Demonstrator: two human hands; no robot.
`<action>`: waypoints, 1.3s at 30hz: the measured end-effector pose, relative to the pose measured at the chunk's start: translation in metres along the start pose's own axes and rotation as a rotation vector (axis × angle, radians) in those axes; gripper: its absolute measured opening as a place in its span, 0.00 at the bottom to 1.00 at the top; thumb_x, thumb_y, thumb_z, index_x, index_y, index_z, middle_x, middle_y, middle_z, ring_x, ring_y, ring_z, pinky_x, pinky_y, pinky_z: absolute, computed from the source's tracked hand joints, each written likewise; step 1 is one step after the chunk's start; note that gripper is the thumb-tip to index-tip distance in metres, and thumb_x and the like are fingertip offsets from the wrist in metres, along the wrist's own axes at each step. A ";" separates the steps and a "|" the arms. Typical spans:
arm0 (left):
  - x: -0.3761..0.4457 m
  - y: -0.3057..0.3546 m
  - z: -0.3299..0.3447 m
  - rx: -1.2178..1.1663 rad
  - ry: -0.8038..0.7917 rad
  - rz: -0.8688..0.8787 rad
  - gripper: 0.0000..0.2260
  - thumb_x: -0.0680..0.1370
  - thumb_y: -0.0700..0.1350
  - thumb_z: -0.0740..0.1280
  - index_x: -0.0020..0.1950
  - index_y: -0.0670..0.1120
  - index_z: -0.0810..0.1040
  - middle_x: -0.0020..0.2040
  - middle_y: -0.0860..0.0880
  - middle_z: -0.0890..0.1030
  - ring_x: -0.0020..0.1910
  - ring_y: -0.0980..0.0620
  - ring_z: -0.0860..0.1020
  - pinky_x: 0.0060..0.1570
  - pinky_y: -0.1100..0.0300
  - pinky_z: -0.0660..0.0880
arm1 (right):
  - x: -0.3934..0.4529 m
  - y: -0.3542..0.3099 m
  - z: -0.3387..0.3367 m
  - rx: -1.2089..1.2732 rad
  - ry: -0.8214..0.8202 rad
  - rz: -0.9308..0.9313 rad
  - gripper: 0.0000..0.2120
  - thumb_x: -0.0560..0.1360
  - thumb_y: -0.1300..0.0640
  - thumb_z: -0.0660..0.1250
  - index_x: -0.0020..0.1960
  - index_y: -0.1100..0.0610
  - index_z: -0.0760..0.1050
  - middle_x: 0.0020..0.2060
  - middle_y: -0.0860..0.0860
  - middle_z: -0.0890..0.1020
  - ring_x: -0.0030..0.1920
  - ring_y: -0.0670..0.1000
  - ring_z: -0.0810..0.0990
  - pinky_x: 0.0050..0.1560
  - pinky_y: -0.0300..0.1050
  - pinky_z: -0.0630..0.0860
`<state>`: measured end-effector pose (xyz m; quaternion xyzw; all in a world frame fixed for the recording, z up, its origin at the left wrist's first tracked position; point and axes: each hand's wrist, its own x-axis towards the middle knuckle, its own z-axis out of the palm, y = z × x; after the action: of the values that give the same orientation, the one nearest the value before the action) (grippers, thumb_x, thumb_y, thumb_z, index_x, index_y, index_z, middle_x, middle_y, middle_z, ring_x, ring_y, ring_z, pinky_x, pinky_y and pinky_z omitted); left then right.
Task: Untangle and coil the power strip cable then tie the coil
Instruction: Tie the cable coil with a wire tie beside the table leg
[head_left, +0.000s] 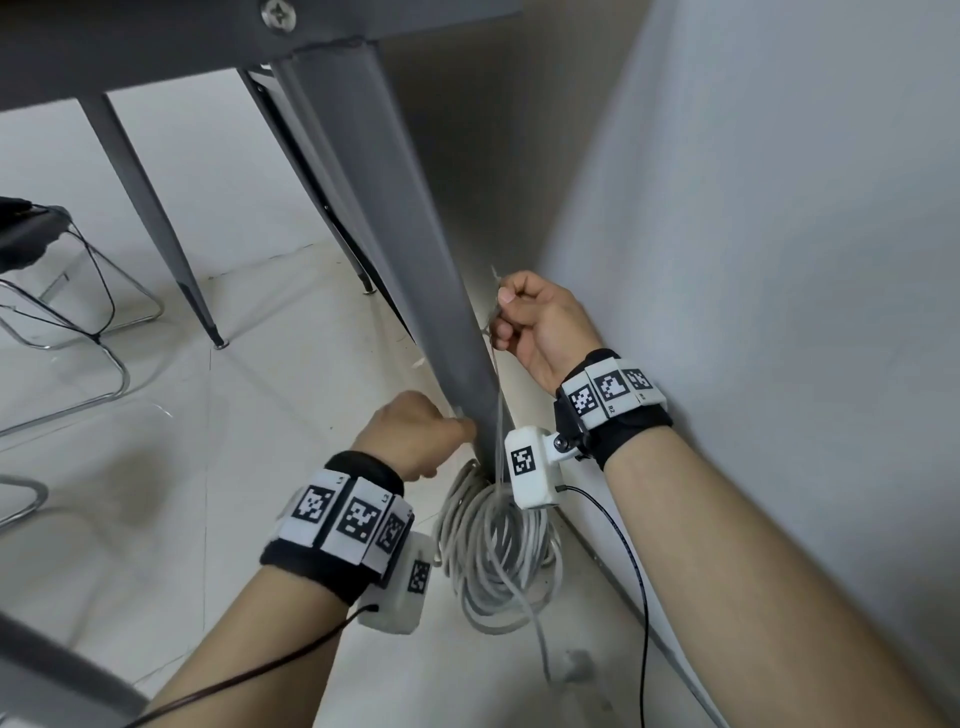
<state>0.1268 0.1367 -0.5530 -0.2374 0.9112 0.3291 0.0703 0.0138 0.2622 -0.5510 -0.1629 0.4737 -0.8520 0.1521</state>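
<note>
With the cable coil hanging at 6 o'clock, both hands, left hand and right hand, pinch a thin tie by the table leg, apparently the tying step; cinching it snug looks next.

Wall: plain grey-white, right side, meets floor along a low skirting edge.
Floor: pale glossy tiles with thin grout lines — soft reflections.
Table: dark grey underside at top, cross-head screw in the frame.
Near leg: grey metal, tapered, slanting down toward the corner.
Far legs: two more, slimmer, small feet on the tiles.
Chair: left edge, chrome tube frame, black seat, black wire hanging off it.
Light: even, indoor — darker shade under the table by the wall.
</note>
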 end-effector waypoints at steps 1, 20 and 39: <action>-0.005 0.006 -0.005 -0.017 -0.005 0.029 0.13 0.73 0.53 0.68 0.36 0.44 0.80 0.29 0.50 0.80 0.28 0.53 0.79 0.27 0.65 0.72 | 0.000 0.000 0.000 0.003 0.002 -0.002 0.14 0.79 0.72 0.57 0.38 0.60 0.68 0.23 0.49 0.72 0.28 0.50 0.66 0.29 0.41 0.66; -0.006 0.088 0.015 0.272 0.518 0.328 0.09 0.80 0.43 0.60 0.55 0.40 0.75 0.52 0.38 0.76 0.52 0.35 0.77 0.42 0.53 0.66 | -0.005 -0.005 -0.008 0.016 -0.094 0.000 0.14 0.79 0.71 0.56 0.38 0.60 0.67 0.25 0.48 0.71 0.25 0.45 0.68 0.27 0.36 0.67; 0.002 0.070 0.021 0.209 0.672 0.456 0.09 0.79 0.45 0.61 0.53 0.41 0.76 0.44 0.37 0.81 0.45 0.33 0.78 0.37 0.54 0.66 | -0.009 -0.006 -0.009 0.095 -0.124 0.087 0.11 0.80 0.70 0.54 0.44 0.59 0.70 0.35 0.54 0.65 0.33 0.50 0.61 0.34 0.41 0.63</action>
<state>0.0910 0.1963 -0.5298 -0.1154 0.9411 0.1464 -0.2820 0.0177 0.2759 -0.5521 -0.1871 0.4290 -0.8544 0.2257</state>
